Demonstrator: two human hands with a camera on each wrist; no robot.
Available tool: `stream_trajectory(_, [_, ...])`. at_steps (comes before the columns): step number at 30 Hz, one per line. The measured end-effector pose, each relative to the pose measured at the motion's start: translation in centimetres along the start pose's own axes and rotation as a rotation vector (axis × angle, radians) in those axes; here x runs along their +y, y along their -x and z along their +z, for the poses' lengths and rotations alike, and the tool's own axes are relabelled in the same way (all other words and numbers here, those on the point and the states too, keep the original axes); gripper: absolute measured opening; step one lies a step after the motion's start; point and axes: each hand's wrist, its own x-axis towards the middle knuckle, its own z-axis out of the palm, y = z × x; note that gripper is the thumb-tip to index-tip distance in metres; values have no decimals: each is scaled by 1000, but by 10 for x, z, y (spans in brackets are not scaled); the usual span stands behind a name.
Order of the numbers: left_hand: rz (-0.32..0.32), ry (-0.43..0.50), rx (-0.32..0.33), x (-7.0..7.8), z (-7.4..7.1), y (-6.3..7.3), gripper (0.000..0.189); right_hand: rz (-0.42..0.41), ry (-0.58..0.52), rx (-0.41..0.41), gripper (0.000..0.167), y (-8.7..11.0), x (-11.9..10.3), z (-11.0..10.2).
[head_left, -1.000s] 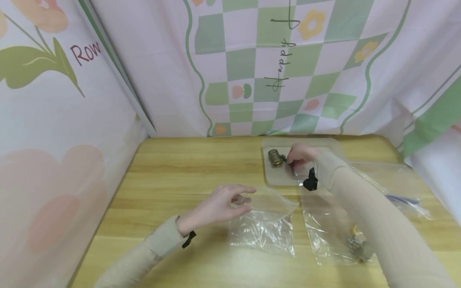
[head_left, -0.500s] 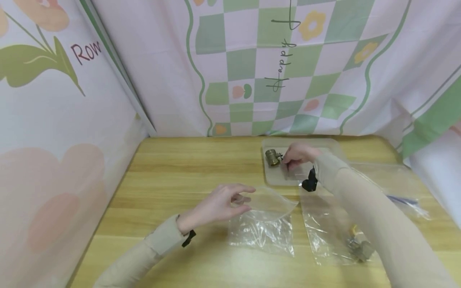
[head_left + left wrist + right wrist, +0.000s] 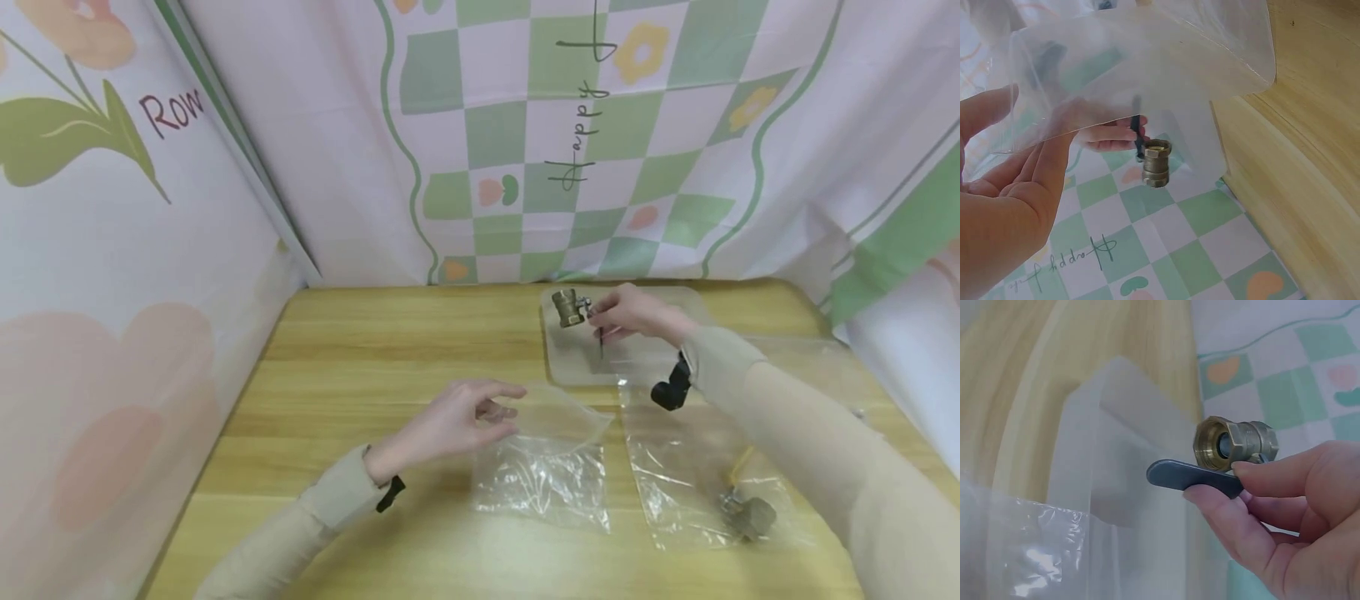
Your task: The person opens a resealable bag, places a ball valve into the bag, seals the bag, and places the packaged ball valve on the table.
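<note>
My right hand (image 3: pixel 637 313) pinches the dark lever handle (image 3: pixel 1179 475) of a brass ball valve between thumb and fingers. The valve body (image 3: pixel 1247 440) hangs over the pale tray, its threaded opening showing in the right wrist view. Thumb and fingers spread apart, my left hand (image 3: pixel 450 427) is at the mouth of a small clear zip bag (image 3: pixel 543 492). From the left wrist, the raised plastic (image 3: pixel 1147 62) overlaps my fingertips, and the valve (image 3: pixel 1157 165) appears beyond its edge.
A translucent shallow tray (image 3: pixel 558 362) stands at the back of the wooden table. To the right lies a larger clear bag (image 3: pixel 660 475) with another valve (image 3: pixel 752 518) at it, a yellow part beside that one. Patterned curtains (image 3: pixel 495 133) hang behind and at the sides.
My right hand has drawn the valve upward in the tray area, and the body has turned more upright. The left hand stays at the small bag's mouth.
</note>
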Motion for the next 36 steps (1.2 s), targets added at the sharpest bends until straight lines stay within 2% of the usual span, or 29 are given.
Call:
stream_trajectory(9, [5, -7, 3, -2, -1, -3, 44, -107, -68, 46, 40, 35, -14, 3])
stream_trajectory(21, [-19, 30, 2, -3, -2, -5, 42, -231, -97, 65, 31, 87, -38, 21])
stream_trajectory(25, [-41, 52, -2, -2, -3, -6, 42, -262, -78, 69, 32, 100, -48, 26])
stream_trajectory(30, [-36, 44, 5, 0, -5, -7, 42, -283, -56, 77, 37, 113, -57, 34])
stream_trajectory(36, [-33, 38, 10, 1, -6, -8, 40, -342, -48, 63, 27, 123, -60, 42])
